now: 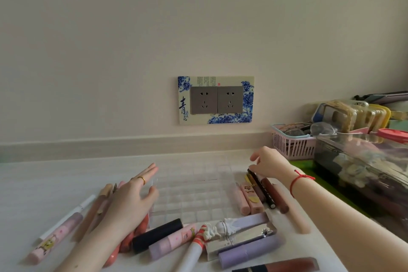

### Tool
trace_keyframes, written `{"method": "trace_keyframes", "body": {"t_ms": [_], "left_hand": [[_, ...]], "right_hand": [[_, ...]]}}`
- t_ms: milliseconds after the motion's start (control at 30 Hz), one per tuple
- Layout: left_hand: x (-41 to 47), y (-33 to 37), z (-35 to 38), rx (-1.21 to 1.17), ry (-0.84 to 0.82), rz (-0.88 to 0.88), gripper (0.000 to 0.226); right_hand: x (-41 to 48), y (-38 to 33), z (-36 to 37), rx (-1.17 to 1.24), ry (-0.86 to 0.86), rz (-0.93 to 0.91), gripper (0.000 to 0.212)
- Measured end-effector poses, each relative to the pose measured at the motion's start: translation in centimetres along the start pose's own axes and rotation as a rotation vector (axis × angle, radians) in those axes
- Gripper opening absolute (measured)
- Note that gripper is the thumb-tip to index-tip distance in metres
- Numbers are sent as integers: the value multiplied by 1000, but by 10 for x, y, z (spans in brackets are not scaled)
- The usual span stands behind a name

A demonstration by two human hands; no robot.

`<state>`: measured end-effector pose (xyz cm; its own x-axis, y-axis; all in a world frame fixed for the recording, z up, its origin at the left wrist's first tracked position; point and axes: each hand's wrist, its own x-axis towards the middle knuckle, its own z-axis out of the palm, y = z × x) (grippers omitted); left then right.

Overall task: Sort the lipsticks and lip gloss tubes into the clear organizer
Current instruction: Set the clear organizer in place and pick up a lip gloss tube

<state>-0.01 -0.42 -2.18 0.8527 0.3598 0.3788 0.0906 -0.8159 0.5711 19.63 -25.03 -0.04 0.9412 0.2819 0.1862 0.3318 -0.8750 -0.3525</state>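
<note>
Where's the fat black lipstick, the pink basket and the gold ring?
fat black lipstick (pixel 157 235), head view, middle of its tube.
pink basket (pixel 291 147), head view, its slatted front wall.
gold ring (pixel 142 180), head view, the band on a finger.

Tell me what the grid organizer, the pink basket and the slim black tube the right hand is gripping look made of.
Grid organizer: clear rigid plastic, probably acrylic, with see-through, glossy cell walls.
Pink basket: moulded plastic with a fairly matte finish and slotted sides.
Slim black tube: smooth dark shell with a slight sheen. It could be plastic or lacquered metal, and I cannot tell which.
</note>
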Motion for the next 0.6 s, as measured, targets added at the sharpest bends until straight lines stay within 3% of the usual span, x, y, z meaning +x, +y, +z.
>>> {"method": "trace_keyframes", "body": {"t_ms": [300,600], "left_hand": [[3,-7,3,5,13,11,46],[9,-20,10,-82,-3,54,47]], "right_hand": [[23,0,5,25,-156,144,48],[22,-1,-4,177,-72,155,26]]}}
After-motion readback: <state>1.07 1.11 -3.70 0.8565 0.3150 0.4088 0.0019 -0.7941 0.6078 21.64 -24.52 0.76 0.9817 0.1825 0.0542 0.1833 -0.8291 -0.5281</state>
